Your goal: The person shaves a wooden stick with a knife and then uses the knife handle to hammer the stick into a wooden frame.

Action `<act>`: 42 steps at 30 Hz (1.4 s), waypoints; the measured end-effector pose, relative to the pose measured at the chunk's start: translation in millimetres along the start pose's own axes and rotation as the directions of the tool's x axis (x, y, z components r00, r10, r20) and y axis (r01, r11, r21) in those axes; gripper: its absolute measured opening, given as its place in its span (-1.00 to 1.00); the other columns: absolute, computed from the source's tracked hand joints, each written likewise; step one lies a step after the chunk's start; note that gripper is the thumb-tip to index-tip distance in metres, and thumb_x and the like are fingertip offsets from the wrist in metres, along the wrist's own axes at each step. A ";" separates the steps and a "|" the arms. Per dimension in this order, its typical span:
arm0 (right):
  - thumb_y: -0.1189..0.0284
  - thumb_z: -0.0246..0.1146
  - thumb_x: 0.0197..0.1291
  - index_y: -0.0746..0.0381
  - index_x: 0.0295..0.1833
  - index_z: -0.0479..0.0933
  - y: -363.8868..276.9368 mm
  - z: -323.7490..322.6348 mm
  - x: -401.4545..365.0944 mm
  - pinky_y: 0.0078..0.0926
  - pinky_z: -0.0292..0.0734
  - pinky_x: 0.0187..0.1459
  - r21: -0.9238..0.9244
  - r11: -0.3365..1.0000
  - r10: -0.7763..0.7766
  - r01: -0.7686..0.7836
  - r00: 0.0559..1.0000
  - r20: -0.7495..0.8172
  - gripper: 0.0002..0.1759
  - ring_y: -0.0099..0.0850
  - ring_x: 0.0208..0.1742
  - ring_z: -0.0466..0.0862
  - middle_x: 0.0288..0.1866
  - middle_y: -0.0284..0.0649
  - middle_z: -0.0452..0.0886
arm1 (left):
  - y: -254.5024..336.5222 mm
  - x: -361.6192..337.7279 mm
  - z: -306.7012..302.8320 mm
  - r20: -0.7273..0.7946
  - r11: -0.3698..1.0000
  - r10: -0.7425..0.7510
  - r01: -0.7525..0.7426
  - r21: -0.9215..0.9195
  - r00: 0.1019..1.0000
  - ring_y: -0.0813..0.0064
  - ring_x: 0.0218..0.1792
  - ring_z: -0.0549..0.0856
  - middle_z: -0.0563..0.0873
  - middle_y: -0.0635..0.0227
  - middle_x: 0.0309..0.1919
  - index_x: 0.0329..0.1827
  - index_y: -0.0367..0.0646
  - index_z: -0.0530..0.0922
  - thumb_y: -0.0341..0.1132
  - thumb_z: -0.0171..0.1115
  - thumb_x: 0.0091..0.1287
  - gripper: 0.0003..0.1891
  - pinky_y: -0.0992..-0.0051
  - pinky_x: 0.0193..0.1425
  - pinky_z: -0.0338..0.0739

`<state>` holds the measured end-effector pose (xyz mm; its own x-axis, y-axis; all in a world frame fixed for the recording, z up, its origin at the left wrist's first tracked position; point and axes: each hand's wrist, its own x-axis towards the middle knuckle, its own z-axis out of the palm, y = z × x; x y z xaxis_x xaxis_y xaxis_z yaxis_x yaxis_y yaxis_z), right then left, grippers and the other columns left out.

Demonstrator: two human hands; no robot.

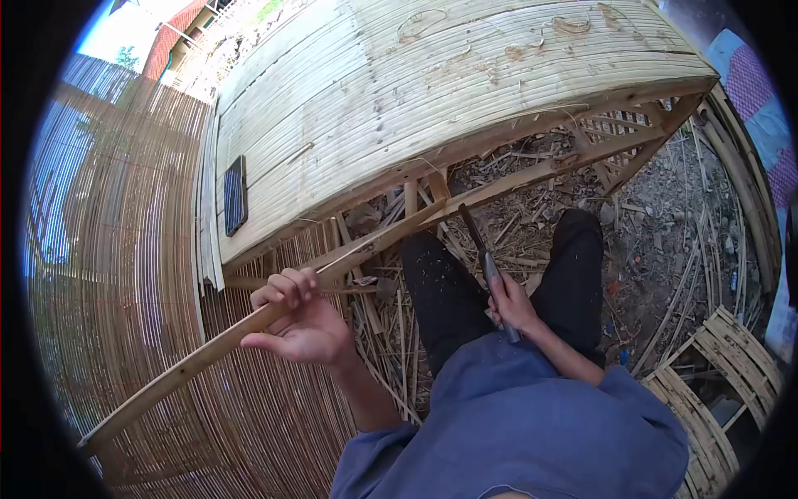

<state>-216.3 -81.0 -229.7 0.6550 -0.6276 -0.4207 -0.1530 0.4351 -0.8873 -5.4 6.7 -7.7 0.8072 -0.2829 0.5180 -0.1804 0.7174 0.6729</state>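
A long bamboo strip (179,366) runs diagonally from the lower left up to the table's front edge. My left hand (303,320) is under and around it, palm up, fingers curled over the strip and thumb stretched out below. My right hand (511,306) is wrapped round the grey handle of a tool (489,264), held over my lap between my knees. The tool's dark, narrow end points up toward the table frame, a little right of the strip's far end. Whether the two touch is not clear.
A slatted bamboo table (332,116) spans the front, with a phone (235,195) at its left and curled shavings at the back. A bamboo screen (125,249) stands left. Scraps litter the ground (657,208) below. A slatted bamboo piece (731,358) lies lower right.
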 end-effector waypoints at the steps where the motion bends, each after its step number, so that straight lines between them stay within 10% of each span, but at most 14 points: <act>1: 0.10 -0.05 0.46 0.30 0.10 0.32 -2.6 0.9 -1.0 -0.57 0.30 -0.69 -0.012 1.000 -0.022 0.022 1.000 -0.007 -0.55 -0.58 -0.74 0.41 -0.64 -0.33 0.40 | 0.1 2.9 -7.2 0.147 1.000 -0.002 0.004 -0.019 0.989 0.45 -0.39 0.29 0.26 0.40 -0.48 -0.26 -0.15 0.38 0.39 -0.29 0.37 -0.32 0.38 -0.17 0.25; 7: 0.13 -0.07 0.47 0.32 0.10 0.34 -30.5 9.0 -11.4 -0.56 0.34 -0.66 -0.029 0.995 -0.092 0.094 0.994 0.056 -0.56 -0.57 -0.73 0.44 -0.63 -0.32 0.43 | -1.2 -4.2 24.6 -0.112 1.000 0.024 -0.023 0.015 0.993 0.44 -0.36 0.33 0.29 0.40 -0.46 -0.21 -0.13 0.41 0.36 -0.26 0.38 -0.35 0.36 -0.14 0.28; 16: 0.25 0.16 0.36 0.31 0.06 0.35 -78.5 36.0 -20.6 -0.35 0.42 -0.47 -0.289 0.819 -0.417 0.496 0.860 0.295 -0.63 -0.30 -0.61 0.56 -0.61 -0.23 0.48 | -21.0 -32.7 -20.5 0.174 0.969 0.230 -0.241 0.046 0.958 0.55 -0.69 0.33 0.28 0.46 -0.68 -0.40 -0.08 0.24 0.43 -0.30 0.31 -0.34 0.51 -0.47 0.28; 26: 0.36 0.30 0.16 0.29 0.02 0.30 -59.5 31.0 9.8 -0.31 0.45 -0.29 -0.226 0.824 -0.401 0.519 0.817 0.415 -0.58 -0.26 -0.47 0.55 -0.49 -0.16 0.49 | -12.8 -54.4 -28.8 0.342 0.993 0.108 -0.120 0.015 0.933 0.57 -0.87 0.46 0.33 0.47 -0.91 -0.67 -0.12 0.26 0.37 -0.05 0.30 -0.30 0.61 -0.71 0.34; 42: -0.10 0.07 0.27 0.28 -0.58 0.33 -81.9 21.3 29.9 -0.23 0.28 -0.52 -0.549 0.693 -0.397 0.468 0.883 0.251 -0.35 -0.15 -0.67 0.41 -0.75 -0.13 0.27 | -10.6 -75.6 -19.2 0.738 0.998 0.017 -0.056 0.028 0.675 0.52 -0.88 0.24 0.20 0.49 -0.89 -0.81 -0.16 0.27 0.38 0.09 0.22 -0.24 0.53 -0.63 0.26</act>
<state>-168.4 -121.6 -165.6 0.8249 -0.5646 0.0284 -0.2058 -0.3467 -0.9151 -53.7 32.6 -64.2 0.1266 -0.6484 0.7507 -0.2405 0.7142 0.6574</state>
